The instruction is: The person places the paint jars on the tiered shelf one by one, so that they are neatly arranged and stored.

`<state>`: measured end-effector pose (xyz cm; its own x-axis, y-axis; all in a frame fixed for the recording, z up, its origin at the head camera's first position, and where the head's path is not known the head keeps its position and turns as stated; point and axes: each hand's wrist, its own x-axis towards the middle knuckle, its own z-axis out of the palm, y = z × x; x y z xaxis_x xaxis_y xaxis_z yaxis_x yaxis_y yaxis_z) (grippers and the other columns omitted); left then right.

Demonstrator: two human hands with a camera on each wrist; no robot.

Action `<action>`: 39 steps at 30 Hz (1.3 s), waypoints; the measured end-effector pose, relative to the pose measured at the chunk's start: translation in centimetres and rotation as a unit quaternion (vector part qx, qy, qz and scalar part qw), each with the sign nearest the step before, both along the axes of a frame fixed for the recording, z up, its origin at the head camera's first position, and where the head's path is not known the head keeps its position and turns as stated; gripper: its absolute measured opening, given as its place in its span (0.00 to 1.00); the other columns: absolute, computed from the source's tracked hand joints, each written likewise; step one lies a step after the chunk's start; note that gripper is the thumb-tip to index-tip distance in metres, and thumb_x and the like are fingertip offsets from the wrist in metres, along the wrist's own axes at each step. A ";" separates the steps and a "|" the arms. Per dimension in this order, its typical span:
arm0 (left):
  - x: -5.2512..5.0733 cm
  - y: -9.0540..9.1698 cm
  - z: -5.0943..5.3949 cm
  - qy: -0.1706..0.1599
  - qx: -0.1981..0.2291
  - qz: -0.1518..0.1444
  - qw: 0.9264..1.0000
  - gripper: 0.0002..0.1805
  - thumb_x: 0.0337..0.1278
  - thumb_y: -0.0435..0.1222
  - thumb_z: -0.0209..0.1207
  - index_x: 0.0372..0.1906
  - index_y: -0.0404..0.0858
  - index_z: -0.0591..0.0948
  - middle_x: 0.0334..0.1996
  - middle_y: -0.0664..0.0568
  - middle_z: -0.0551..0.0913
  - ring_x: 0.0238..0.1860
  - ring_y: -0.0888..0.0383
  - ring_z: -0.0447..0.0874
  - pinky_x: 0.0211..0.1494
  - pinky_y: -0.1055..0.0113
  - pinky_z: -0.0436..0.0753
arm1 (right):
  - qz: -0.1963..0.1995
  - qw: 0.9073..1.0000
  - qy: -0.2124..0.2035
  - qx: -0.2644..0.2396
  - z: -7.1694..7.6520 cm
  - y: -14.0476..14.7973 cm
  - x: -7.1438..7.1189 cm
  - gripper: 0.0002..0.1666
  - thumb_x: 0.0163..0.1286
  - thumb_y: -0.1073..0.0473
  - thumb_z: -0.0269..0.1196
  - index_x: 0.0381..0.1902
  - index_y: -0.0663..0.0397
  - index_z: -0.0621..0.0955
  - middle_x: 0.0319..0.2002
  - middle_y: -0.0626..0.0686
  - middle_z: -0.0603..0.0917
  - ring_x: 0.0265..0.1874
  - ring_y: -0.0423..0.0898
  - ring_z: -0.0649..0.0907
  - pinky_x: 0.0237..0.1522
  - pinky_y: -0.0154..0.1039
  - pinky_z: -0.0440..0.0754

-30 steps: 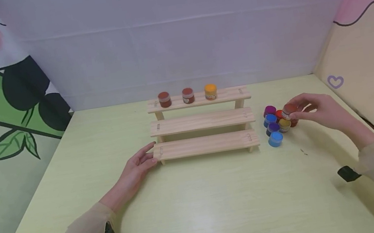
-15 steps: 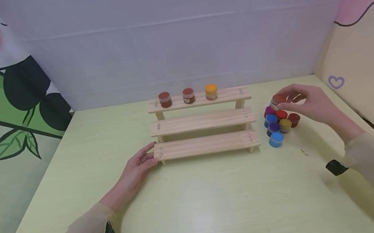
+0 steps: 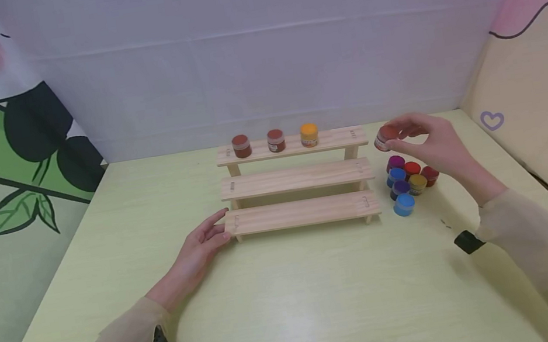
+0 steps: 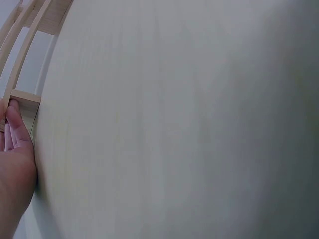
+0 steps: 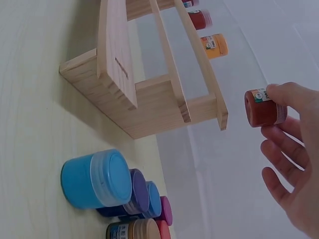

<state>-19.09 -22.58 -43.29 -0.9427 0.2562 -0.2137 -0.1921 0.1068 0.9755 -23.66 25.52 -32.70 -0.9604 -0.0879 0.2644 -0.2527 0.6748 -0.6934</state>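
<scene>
A red-brown paint jar (image 3: 385, 138) is pinched between the thumb and fingers of the right hand (image 3: 431, 141), raised right of the rack's top shelf; the right wrist view shows this jar (image 5: 263, 108) held near the fingertips. The left hand (image 3: 201, 253) touches the left end of the lowest shelf of a three-tier wooden rack (image 3: 301, 213), thumb in front and fingers at the side. On the top shelf stand two red-brown jars (image 3: 241, 146) (image 3: 276, 140) and a yellow-orange jar (image 3: 309, 135). The two lower shelves hold nothing.
Right of the rack several jars stand close together on the table (image 3: 293, 298): a light blue one (image 3: 404, 205), a purple one (image 3: 395, 163), an ochre one (image 3: 418, 184) and a dark red one (image 3: 430, 175) among them. A pale cloth wall (image 3: 260, 78) rises behind.
The right hand has carried the red-brown jar up and leftward, from over the grouped jars to beside the top shelf. The left hand has stayed at the rack.
</scene>
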 end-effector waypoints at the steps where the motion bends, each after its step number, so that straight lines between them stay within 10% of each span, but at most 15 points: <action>1: 0.0 0.0 0.0 0.001 0.001 0.000 1.000 0.36 0.70 0.39 0.57 0.77 0.45 0.58 0.58 0.52 0.77 0.53 0.70 0.80 0.57 0.79 0.77 | -0.001 1.000 0.003 -0.002 0.0 -0.2 -0.2 0.27 0.64 0.42 0.68 0.58 0.43 0.80 0.48 0.50 0.84 0.49 0.46 0.77 0.51 0.46 0.71; 13: -0.3 0.3 0.0 0.002 -0.001 0.004 1.000 0.36 0.69 0.39 0.57 0.78 0.46 0.58 0.57 0.53 0.78 0.53 0.70 0.80 0.57 0.79 0.77 | 0.034 0.997 0.058 -0.027 -0.3 -2.1 -2.4 0.24 0.65 0.49 0.69 0.58 0.41 0.82 0.51 0.50 0.84 0.43 0.31 0.78 0.49 0.25 0.72; 39: -0.8 1.1 0.0 -0.002 0.001 0.019 1.000 0.36 0.69 0.39 0.58 0.77 0.46 0.58 0.55 0.56 0.79 0.52 0.70 0.80 0.57 0.79 0.77 | 0.069 0.993 0.090 -0.036 -0.6 -4.4 -6.2 0.24 0.67 0.53 0.67 0.60 0.48 0.81 0.51 0.53 0.84 0.41 0.35 0.79 0.46 0.27 0.75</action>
